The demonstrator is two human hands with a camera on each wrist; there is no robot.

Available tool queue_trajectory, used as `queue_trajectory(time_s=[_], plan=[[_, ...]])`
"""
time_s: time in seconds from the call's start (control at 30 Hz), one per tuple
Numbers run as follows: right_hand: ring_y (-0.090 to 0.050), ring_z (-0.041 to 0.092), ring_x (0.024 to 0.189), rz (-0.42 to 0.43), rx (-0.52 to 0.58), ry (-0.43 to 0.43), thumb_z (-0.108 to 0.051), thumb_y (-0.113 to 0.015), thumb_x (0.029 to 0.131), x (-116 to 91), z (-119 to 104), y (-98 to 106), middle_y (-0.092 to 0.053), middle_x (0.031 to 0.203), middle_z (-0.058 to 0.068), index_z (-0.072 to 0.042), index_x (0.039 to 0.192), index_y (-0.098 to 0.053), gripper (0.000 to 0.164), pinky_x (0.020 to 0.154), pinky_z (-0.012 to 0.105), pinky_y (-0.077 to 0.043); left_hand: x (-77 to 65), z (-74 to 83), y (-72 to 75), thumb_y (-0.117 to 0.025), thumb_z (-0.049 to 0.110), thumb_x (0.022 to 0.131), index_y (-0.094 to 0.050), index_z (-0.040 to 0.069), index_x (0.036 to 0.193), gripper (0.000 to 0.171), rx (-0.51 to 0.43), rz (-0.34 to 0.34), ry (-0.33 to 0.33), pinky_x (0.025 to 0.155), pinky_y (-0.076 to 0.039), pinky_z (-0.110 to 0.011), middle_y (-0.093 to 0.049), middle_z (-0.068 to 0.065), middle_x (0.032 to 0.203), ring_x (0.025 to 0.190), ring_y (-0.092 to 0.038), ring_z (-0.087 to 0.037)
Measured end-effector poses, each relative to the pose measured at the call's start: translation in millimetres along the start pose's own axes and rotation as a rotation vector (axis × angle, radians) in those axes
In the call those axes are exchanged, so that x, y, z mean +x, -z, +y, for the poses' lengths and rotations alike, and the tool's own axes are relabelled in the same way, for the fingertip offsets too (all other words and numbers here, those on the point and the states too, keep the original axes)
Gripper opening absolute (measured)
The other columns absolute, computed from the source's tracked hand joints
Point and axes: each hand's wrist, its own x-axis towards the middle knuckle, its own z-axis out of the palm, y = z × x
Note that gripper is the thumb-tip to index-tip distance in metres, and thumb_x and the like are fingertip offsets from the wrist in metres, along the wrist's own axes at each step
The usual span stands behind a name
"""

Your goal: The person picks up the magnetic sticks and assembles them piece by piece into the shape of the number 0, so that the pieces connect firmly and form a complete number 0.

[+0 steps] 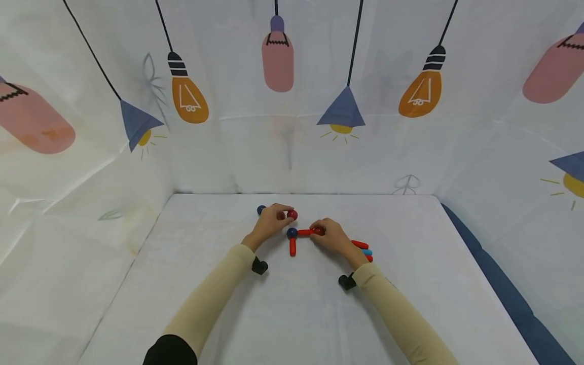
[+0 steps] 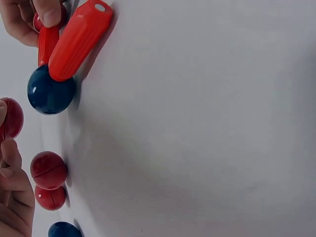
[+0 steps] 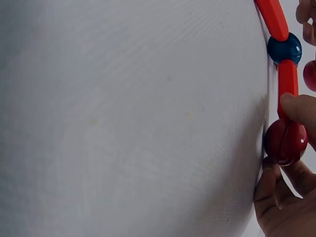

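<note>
My left hand [image 1: 270,222] pinches a red ball [image 1: 292,215] between thumb and fingers. In the left wrist view that red ball [image 2: 13,118] shows a seam round its middle. With my right hand [image 1: 334,237] I grip another red ball [image 3: 285,142], the thumb lying on the red rod [image 3: 288,81] joined to it. That rod's other end meets a dark blue ball [image 1: 292,232]. A second red rod [image 1: 292,247] runs from the blue ball toward me, forming a corner on the white table [image 1: 292,314].
Behind my left hand lie loose red balls [image 2: 48,170] and a dark blue ball [image 1: 261,209]. Beside my right wrist rest red rods [image 1: 359,244] and a light blue rod [image 1: 367,252], partly hidden by the arm. A printed white sheet [image 1: 292,152] hangs behind the table.
</note>
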Motion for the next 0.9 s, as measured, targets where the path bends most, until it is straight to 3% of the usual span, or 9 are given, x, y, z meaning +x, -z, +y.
queue_trajectory(time_s=[0.23,0.57,0.77,0.9], plan=[[-0.059,0.022,0.100,0.003,0.002,-0.013,-0.022,-0.075,0.095,1.1,1.5,-1.9,-0.068,0.113,0.009,-0.012,0.118,-0.074,0.025,0.090,0.041,-0.055,-14.0,0.4,3.2,-0.076,0.018,0.095,-0.070,0.008,0.131,0.038,-0.048,0.022,-0.038,0.083,-0.056,-0.032,-0.073,-0.008,0.118,0.094,-0.062,-0.022],[-0.060,0.027,0.105,0.005,-0.005,-0.021,-0.023,-0.072,0.097,1.2,0.5,1.4,-0.069,0.117,0.013,-0.009,0.119,-0.075,0.027,0.094,0.045,-0.053,-45.3,-13.3,3.6,-0.079,0.024,0.092,-0.075,0.015,0.124,0.034,-0.125,0.065,0.025,0.061,-0.049,-0.025,-0.074,-0.007,0.118,0.071,-0.057,-0.015],[-0.060,0.025,0.104,0.007,-0.039,-0.013,-0.024,-0.071,0.097,3.1,2.2,1.9,-0.069,0.116,0.012,-0.009,0.118,-0.075,0.026,0.093,0.043,-0.053,-61.3,-21.7,6.7,-0.081,0.026,0.089,-0.076,0.019,0.122,0.033,-0.167,-0.019,0.110,0.058,-0.048,-0.026,-0.073,-0.004,0.117,0.067,-0.057,-0.014],[-0.059,0.024,0.100,0.006,-0.046,0.014,-0.022,-0.071,0.096,4.9,1.1,2.0,-0.069,0.112,0.012,-0.008,0.117,-0.074,0.026,0.089,0.042,-0.053,-68.0,-23.6,7.3,-0.082,0.027,0.088,-0.077,0.020,0.120,0.033,-0.162,-0.094,0.106,0.058,-0.049,-0.026,-0.073,-0.003,0.111,0.066,-0.058,-0.014]])
